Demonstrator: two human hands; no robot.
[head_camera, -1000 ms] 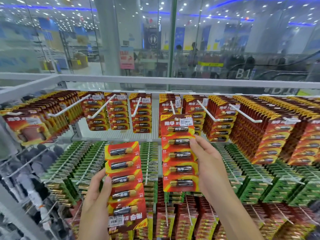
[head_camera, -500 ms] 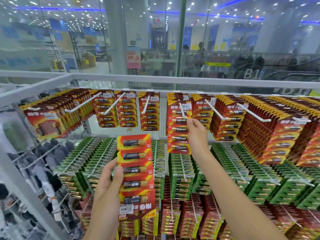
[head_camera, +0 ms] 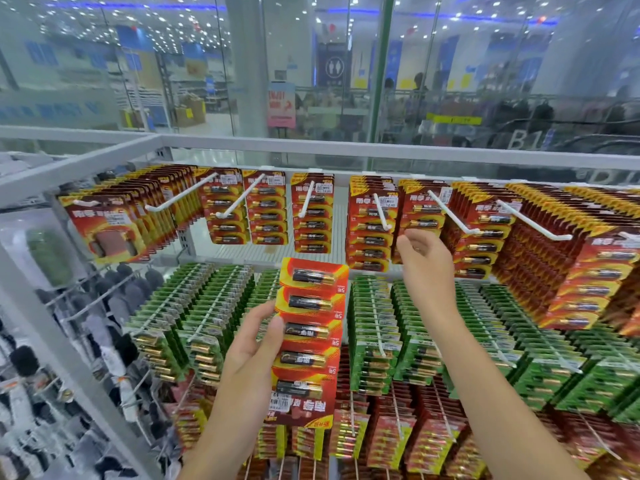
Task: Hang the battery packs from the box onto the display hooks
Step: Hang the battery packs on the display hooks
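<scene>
Our left fingers (head_camera: 275, 329) are curled round the left edge of a red battery pack (head_camera: 311, 344), thumb across its front and the rest behind. The left hand (head_camera: 251, 355) grips the strip about halfway along its length. The pack stands upright but upside down, with its printed header and price sticker at the bottom and five cells showing one above another. It is in front of the green packs (head_camera: 370, 327) and apart from every hook.

Our right fingers (head_camera: 405, 244) are loosely curled and hold nothing. The right hand (head_camera: 429, 265) is raised just beside a white hook (head_camera: 382, 213) in the top row. A stack of hung red packs (head_camera: 369, 237) sits on that hook, to the left of the hand. The fingertips may brush the lower corner of the next stack to the right, but the view is too soft for us to tell.

More red packs fill the top row on either side. Below them comes the green row, then further red packs. A white rail (head_camera: 346, 150) runs above the display.
</scene>
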